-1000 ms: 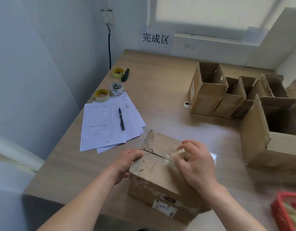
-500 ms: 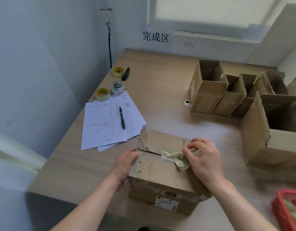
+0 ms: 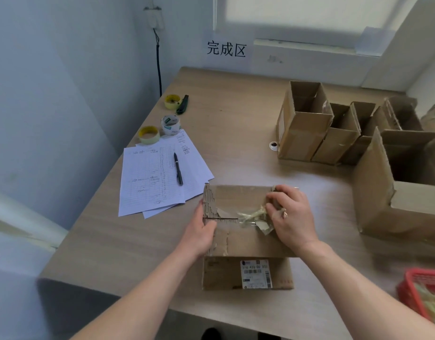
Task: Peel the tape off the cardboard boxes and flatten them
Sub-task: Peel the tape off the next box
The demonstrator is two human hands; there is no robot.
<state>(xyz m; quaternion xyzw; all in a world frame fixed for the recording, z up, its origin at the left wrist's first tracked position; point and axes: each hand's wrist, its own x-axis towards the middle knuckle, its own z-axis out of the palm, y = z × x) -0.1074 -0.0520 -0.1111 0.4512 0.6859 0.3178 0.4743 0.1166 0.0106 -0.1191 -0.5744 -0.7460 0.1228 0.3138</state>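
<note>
A closed brown cardboard box (image 3: 245, 241) stands near the table's front edge, its white barcode label (image 3: 255, 274) facing me. My left hand (image 3: 201, 231) grips the box's left top edge, thumb on the flap seam. My right hand (image 3: 288, 217) pinches a crumpled strip of clear, yellowish tape (image 3: 252, 215) that is partly lifted from the seam across the top. The tape's right end is hidden under my fingers.
Several open, empty cardboard boxes (image 3: 307, 123) stand at the back right, a larger one (image 3: 395, 192) nearer on the right. Papers with a pen (image 3: 178, 165) lie to the left, tape rolls (image 3: 171, 124) behind them. A red basket (image 3: 422, 293) sits at the lower right.
The box has turned so its labelled side faces me squarely. My right hand has drawn the tape further right along the seam, bunching it up. My left hand has stayed on the left edge.
</note>
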